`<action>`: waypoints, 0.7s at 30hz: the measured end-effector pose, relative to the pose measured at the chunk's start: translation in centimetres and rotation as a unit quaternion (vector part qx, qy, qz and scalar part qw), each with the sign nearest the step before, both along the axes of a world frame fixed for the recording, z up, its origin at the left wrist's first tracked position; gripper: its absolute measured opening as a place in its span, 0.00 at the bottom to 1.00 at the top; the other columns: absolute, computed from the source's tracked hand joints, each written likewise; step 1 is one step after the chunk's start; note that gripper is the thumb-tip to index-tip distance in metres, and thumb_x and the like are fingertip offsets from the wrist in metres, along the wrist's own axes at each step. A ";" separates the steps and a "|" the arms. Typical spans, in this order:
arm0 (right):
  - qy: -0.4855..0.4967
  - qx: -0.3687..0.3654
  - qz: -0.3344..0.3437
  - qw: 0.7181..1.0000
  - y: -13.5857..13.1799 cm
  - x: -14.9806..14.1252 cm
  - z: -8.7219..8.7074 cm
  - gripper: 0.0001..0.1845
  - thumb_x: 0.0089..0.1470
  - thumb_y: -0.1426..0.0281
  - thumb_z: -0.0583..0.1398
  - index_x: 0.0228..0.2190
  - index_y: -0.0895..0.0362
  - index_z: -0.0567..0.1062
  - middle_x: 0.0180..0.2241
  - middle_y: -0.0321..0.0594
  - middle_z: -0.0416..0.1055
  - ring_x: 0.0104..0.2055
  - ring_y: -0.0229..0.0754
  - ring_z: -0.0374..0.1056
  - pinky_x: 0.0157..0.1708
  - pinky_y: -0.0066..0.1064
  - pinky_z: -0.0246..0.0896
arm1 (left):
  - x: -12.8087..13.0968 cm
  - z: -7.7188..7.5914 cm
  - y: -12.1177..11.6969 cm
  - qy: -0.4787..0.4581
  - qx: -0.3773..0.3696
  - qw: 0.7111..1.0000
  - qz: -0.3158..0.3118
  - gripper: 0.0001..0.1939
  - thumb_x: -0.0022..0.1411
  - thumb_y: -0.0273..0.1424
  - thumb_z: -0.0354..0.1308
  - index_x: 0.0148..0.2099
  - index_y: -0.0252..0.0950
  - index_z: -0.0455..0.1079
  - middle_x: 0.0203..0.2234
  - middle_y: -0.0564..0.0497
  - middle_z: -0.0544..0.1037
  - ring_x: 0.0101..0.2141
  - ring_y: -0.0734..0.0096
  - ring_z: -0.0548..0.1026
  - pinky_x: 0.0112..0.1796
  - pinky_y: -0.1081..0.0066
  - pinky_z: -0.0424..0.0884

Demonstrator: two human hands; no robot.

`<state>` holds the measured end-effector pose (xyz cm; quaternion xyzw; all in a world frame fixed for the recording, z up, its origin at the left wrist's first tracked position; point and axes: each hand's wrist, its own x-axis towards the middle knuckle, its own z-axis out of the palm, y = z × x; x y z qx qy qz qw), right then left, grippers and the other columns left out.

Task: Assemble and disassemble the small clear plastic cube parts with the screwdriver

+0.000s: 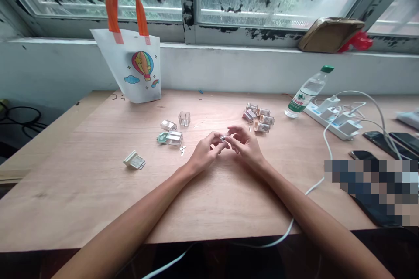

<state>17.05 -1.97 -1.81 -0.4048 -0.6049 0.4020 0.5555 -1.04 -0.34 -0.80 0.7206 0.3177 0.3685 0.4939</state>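
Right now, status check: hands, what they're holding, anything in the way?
Left hand and right hand: both on small shiny piece. Clear plastic items lie to either side. White cable passes under right forearm, away from fingers.

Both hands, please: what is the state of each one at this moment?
Left hand: closed, fingertips holding a small shiny piece, too small to identify.
Right hand: closed, fingertips on the same piece.

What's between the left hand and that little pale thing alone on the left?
A few thin pale strips lie between the left hand and the little pale thing, seen in the head view.
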 end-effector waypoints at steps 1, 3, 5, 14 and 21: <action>0.011 -0.003 -0.006 1.000 0.2 0.0 -0.2 0.22 0.57 0.55 0.65 0.48 0.53 0.70 0.39 0.37 0.70 0.26 0.32 0.65 0.21 0.25 0.60 | 0.0 0.1 0.0 -0.007 -0.015 1.000 0.000 0.17 0.68 0.42 0.57 0.51 0.36 0.67 0.41 0.45 0.80 0.40 0.66 0.79 0.32 0.73 0.70; 0.031 -0.010 -0.019 0.999 0.6 -0.2 -0.6 0.24 0.60 0.52 0.61 0.50 0.53 0.69 0.42 0.39 0.70 0.25 0.32 0.63 0.18 0.24 0.57 | -0.1 0.2 0.1 -0.019 -0.041 0.999 0.009 0.19 0.67 0.43 0.58 0.54 0.36 0.66 0.39 0.45 0.80 0.35 0.69 0.77 0.28 0.74 0.69; 0.027 -0.016 -0.035 0.999 1.1 -0.5 -1.0 0.24 0.62 0.50 0.57 0.51 0.54 0.68 0.44 0.41 0.70 0.24 0.31 0.62 0.17 0.25 0.55 | -0.3 0.2 0.1 -0.035 -0.058 0.997 0.026 0.21 0.67 0.43 0.58 0.55 0.35 0.65 0.37 0.46 0.80 0.31 0.72 0.74 0.26 0.75 0.67; -0.243 0.076 -0.235 0.938 1.9 -1.2 -0.9 0.20 0.65 0.55 0.54 0.45 0.58 0.74 0.41 0.46 0.75 0.34 0.44 0.69 0.36 0.36 0.65 | -2.1 0.4 1.8 -0.090 -0.030 0.988 0.121 0.26 0.66 0.40 0.57 0.61 0.33 0.62 0.33 0.50 0.76 0.25 0.75 0.66 0.24 0.75 0.63; -0.513 -0.020 -0.308 0.801 -0.7 4.5 2.4 0.24 0.65 0.48 0.53 0.44 0.54 0.74 0.42 0.48 0.76 0.37 0.51 0.73 0.28 0.33 0.55 | -2.2 0.0 1.9 0.032 0.082 0.991 0.104 0.20 0.68 0.38 0.55 0.59 0.38 0.67 0.32 0.51 0.80 0.33 0.69 0.74 0.34 0.71 0.67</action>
